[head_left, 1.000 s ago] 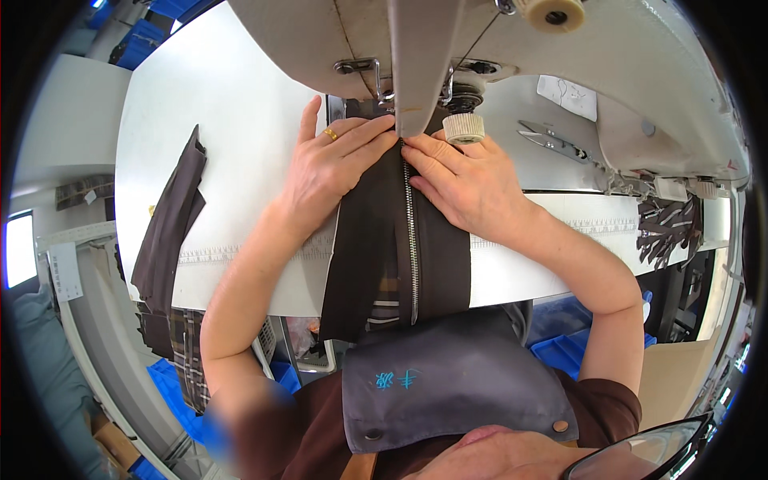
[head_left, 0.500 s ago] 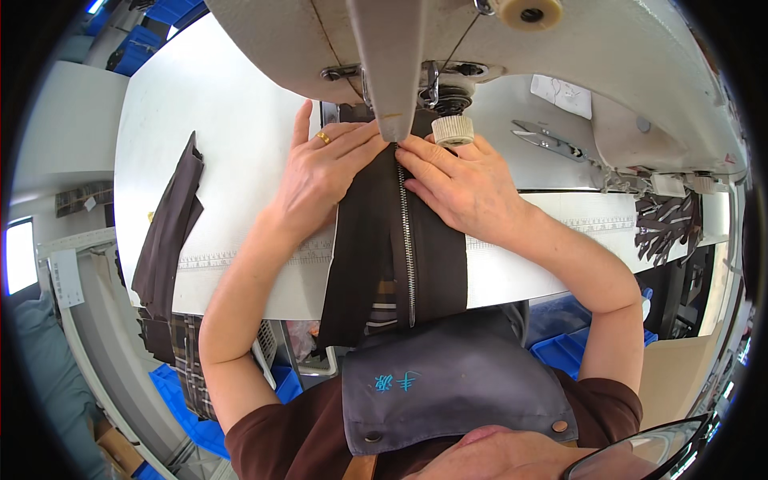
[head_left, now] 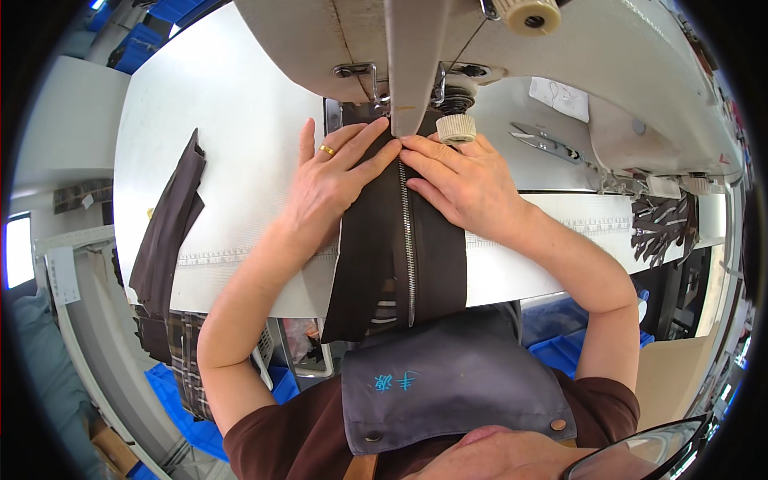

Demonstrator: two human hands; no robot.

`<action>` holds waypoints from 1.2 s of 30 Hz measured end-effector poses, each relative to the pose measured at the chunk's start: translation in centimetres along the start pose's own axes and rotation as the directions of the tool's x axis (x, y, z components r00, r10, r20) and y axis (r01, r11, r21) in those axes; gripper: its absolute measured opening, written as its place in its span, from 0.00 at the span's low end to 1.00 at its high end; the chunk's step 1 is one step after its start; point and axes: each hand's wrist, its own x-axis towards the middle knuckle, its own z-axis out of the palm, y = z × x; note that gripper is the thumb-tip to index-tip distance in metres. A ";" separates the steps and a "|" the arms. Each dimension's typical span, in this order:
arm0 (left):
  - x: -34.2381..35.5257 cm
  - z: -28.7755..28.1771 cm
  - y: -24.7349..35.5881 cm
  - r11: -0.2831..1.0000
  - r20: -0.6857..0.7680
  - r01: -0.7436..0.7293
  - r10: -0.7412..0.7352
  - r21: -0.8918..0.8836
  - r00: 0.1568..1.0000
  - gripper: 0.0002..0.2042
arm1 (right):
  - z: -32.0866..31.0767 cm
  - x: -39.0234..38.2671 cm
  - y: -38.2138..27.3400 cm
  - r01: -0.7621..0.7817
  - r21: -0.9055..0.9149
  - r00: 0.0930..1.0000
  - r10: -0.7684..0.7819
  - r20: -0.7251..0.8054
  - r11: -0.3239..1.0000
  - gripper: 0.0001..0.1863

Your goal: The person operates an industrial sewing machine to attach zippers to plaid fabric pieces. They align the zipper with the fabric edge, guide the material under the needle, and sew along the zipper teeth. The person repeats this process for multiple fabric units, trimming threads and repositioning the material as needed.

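Note:
Under the white sewing machine (head_left: 414, 68) lies dark brown fabric (head_left: 434, 264), a metal zipper (head_left: 406, 240) running lengthwise along it and plaid cloth (head_left: 382, 308) showing underneath. My left hand (head_left: 332, 180) rests on the fabric left of the zipper, fingers spread and tips beside the machine's front bar. My right hand (head_left: 460, 180) presses on the other side, fingers lying out along the fabric with tips at the zipper, just below a cream knob (head_left: 456, 128). Both hands are open. The presser foot and needle are mostly hidden behind the bar.
A white table (head_left: 168, 104) carries dark fabric strips (head_left: 166, 232) at left, plaid cloth (head_left: 192, 360) hanging at its edge. Metal scissors (head_left: 548, 142) lie right of the machine head, near a bundle of dark strips (head_left: 660, 224). Blue bins (head_left: 548, 348) sit below the table.
My left hand's fingers have shifted, the little finger moving down toward me and one fingertip now nearer the zipper. My right hand and the fabric stay nearly in place.

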 end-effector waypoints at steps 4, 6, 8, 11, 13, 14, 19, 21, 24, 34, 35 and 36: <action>0.1 -0.3 0.4 0.999 0.001 -0.001 0.001 0.040 1.000 0.25 | 0.0 0.1 0.0 0.003 -0.004 1.000 -0.003 0.003 1.000 0.17; -0.1 -0.2 0.3 0.999 0.003 -0.006 0.005 0.054 1.000 0.25 | -0.1 0.0 -0.1 -0.002 -0.010 1.000 0.002 0.015 1.000 0.17; -0.1 -0.1 0.3 0.998 0.002 -0.012 0.012 0.066 1.000 0.25 | 0.0 0.0 -0.2 -0.003 -0.013 1.000 0.004 0.019 1.000 0.17; -0.1 -0.2 0.3 0.997 -0.005 -0.015 0.016 0.073 1.000 0.24 | -0.1 0.1 -0.2 -0.007 -0.015 1.000 0.007 0.024 1.000 0.17; -0.1 -0.3 0.5 0.998 -0.006 -0.008 0.008 0.064 1.000 0.24 | -0.2 0.1 -0.3 -0.007 -0.017 1.000 0.007 0.022 1.000 0.17; -0.1 -0.3 0.4 0.999 -0.011 -0.006 0.007 0.046 1.000 0.24 | -0.1 0.1 -0.3 -0.005 -0.018 1.000 0.006 0.020 1.000 0.17; 0.0 -0.4 0.5 0.999 -0.011 0.026 -0.026 -0.043 1.000 0.24 | 0.0 0.0 0.8 -0.037 0.071 0.999 0.035 0.033 0.997 0.21; 0.0 -0.6 0.4 1.000 0.003 0.023 -0.022 -0.016 1.000 0.25 | -0.3 0.7 1.4 -0.046 0.042 0.999 0.045 0.026 0.998 0.25; -0.2 -0.7 0.5 1.000 0.024 0.030 -0.030 0.010 0.999 0.26 | 0.2 1.3 2.7 -0.024 -0.073 0.984 0.036 0.174 0.997 0.34; 0.2 -0.1 -0.5 0.999 -0.017 0.012 -0.013 -0.038 1.000 0.29 | -0.1 1.9 3.2 0.010 -0.162 0.976 0.026 0.218 0.987 0.37; 0.2 -0.1 -0.5 0.999 -0.022 0.011 -0.012 -0.049 1.000 0.29 | 0.0 1.7 3.3 -0.006 -0.153 0.980 0.036 0.194 0.988 0.36; 0.3 -0.1 -0.4 0.998 -0.026 0.010 -0.012 -0.059 1.000 0.29 | 0.1 1.6 3.6 -0.022 -0.143 0.984 0.046 0.170 0.989 0.35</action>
